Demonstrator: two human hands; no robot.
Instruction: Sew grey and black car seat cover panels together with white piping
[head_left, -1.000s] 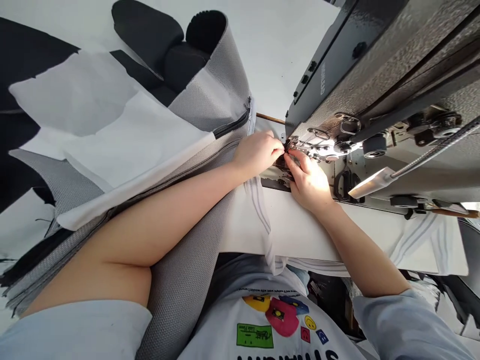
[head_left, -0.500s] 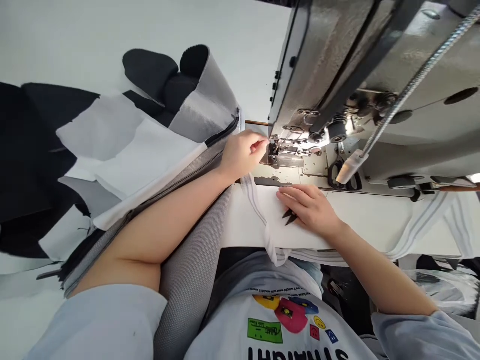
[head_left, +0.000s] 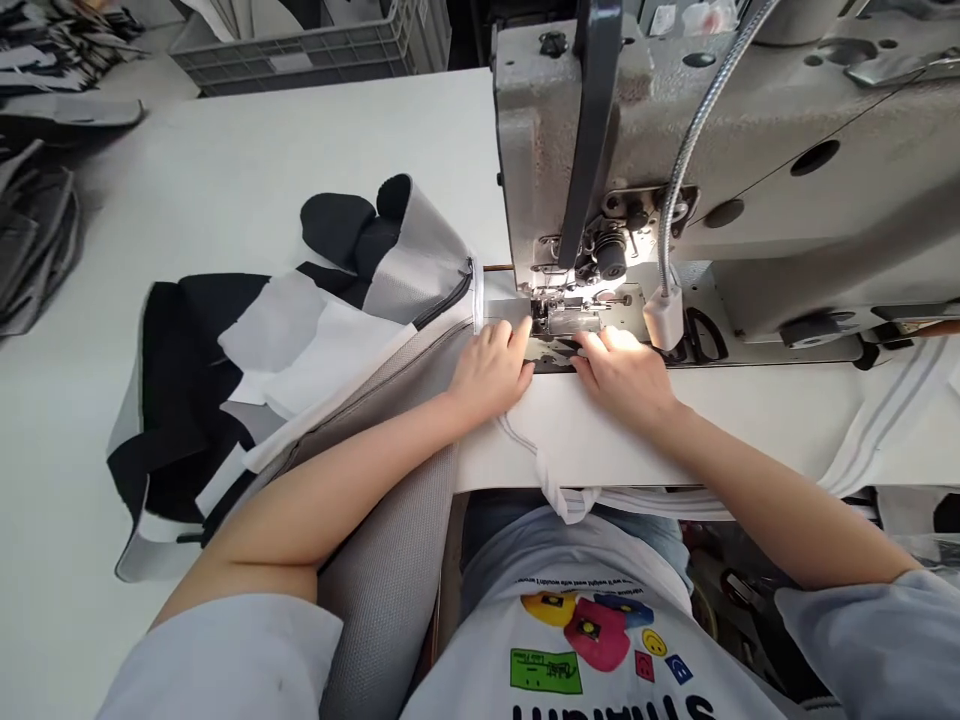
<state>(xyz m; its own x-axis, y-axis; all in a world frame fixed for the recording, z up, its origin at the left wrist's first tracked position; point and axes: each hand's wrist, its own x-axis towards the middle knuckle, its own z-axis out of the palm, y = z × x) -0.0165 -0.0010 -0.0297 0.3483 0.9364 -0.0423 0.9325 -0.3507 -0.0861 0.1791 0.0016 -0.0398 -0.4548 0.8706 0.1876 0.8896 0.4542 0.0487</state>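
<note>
My left hand (head_left: 489, 372) is at the left of the sewing machine's presser foot (head_left: 541, 315), its fingers curled and the index fingertip close to the foot. What its fingers grip, if anything, is hidden. White striped tape (head_left: 478, 295) runs along the fabric edge, passes beneath this hand and hangs towards my lap. Grey mesh fabric (head_left: 390, 450) with a dark zipper (head_left: 444, 303) lies beside and under my left forearm. My right hand (head_left: 626, 375) is closed around small dark thread snips (head_left: 568, 347), their blades pointing left at the front of the needle plate.
The sewing machine (head_left: 600, 130) fills the upper right, with a flexible lamp (head_left: 664, 318) hanging near my right hand. Black-handled scissors (head_left: 705, 335) lie on its bed. Black and white fabric pieces (head_left: 202, 400) spread leftward. A grey crate (head_left: 300, 60) stands at the back.
My right hand has moved up from the table's front to the needle area with the snips. My left hand has shifted slightly down. The view has tilted upward, showing the crate.
</note>
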